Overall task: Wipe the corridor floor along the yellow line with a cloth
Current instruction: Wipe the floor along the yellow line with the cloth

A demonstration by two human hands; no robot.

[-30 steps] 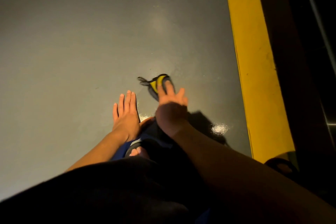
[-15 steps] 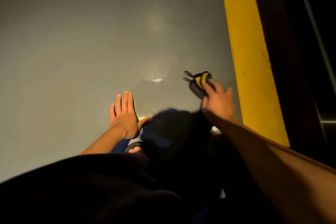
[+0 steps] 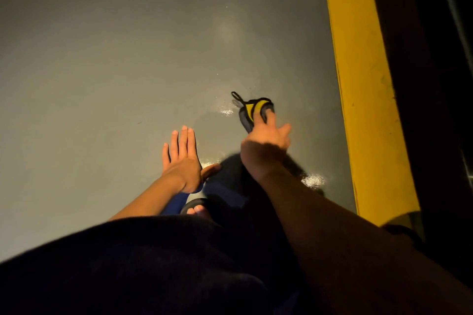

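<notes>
Head view, single entry:

1. Cloth (image 3: 252, 111): grey with a yellow panel and black edging, lying on the grey floor (image 3: 102, 59). Its long axis runs from near-right to far-left, and a thin black loop trails from its far-left end. It sits right of centre, well apart from the yellow line (image 3: 358, 71).
2. Right hand (image 3: 265, 139): laid on the near end of the cloth, with the fingers extended over it and pressing it to the floor. The fingers are spread, not curled round the fabric. The forearm crosses the frame from the lower right.
3. Left hand (image 3: 183, 161): flat on the floor to the left of the cloth, apart from it. The fingers are straight and close together, the thumb is splayed to the right, and it holds nothing.
4. Surroundings: wet, glossy patches (image 3: 312, 180) glint just left of the cloth, beside the left thumb and near the right forearm. A sandalled foot (image 3: 195, 208) shows between the arms. Dark clothing (image 3: 128, 263) fills the bottom of the frame.
5. Edges and room: the yellow line runs near to far along the right side, with a dark strip (image 3: 422, 84) beyond it. Bare grey floor lies between cloth and line, and a broad stretch extends ahead and to the left.
</notes>
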